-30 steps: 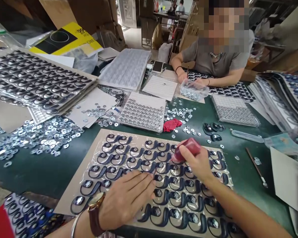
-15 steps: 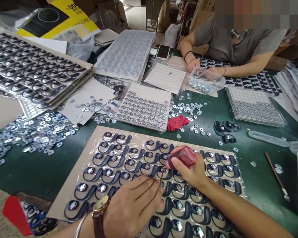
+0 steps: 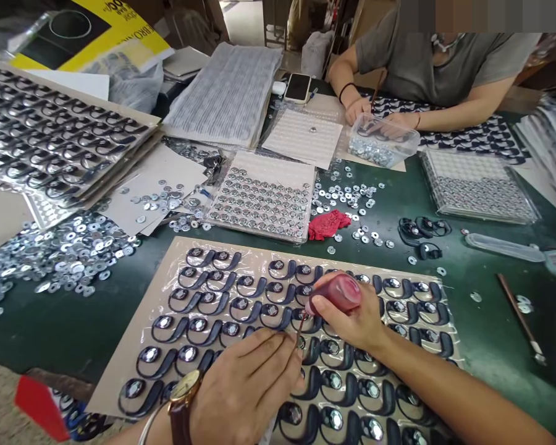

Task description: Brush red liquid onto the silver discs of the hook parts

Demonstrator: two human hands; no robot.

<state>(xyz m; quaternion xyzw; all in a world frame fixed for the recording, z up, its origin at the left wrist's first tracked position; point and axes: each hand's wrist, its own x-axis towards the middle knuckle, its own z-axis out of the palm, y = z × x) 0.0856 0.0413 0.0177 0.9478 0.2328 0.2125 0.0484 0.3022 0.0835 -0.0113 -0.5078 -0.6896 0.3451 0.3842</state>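
My right hand (image 3: 352, 312) is wrapped round a small dark-red squeeze bottle (image 3: 337, 292), tilted with its nozzle pointing down and left. Just beneath the nozzle, the tip of a thin dark stick (image 3: 300, 330) comes up from the fingertips of my left hand (image 3: 254, 377). Those fingers lie close together, back of the hand upward, and hide most of the stick. Both hands are over a cardboard sheet (image 3: 134, 321) under clear film, bearing rows of dark looped bands (image 3: 208, 330) with round shiny studs. Some bands are covered by my hands and forearms.
Loose metal washers (image 3: 74, 253) lie heaped at left. Behind the sheet are a card of silver studs (image 3: 259, 204) and a red cloth (image 3: 328, 224). Across the table, another person's hands (image 3: 393, 123) are at a clear plastic box (image 3: 383, 141). A thin brush (image 3: 521, 318) lies at right.
The view has shifted slightly, so the background sits a little higher and further left. The bottle nozzle and stick tip stay close together at nearly the same spot.
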